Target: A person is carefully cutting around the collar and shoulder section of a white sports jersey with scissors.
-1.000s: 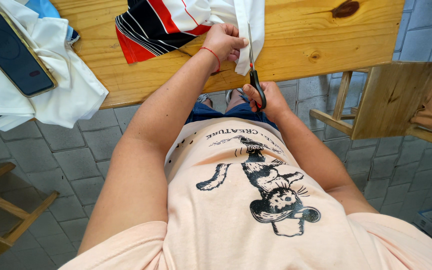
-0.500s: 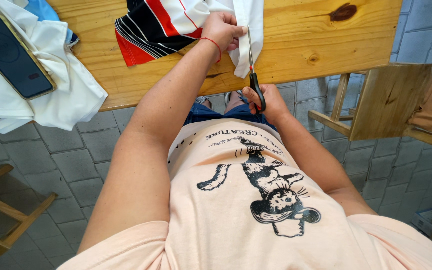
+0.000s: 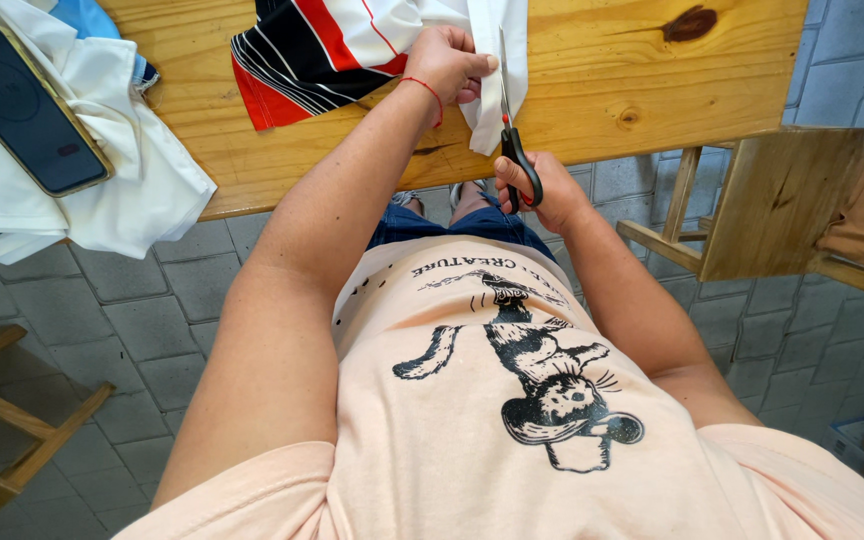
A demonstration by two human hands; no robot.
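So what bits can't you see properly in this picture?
Head view, the only one:
- Striped cloth and white cloth strip: tops cut off by the picture's upper edge.
- Scissors: handles partly covered by the right hand.
- Left hand: fingertips curl under the fabric.
- Phone: screen dark; corner cut off by the left edge.

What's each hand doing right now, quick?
Left hand: closed, pinching the white fabric on the wooden table.
Right hand: closed on the scissors, blades in the fabric.
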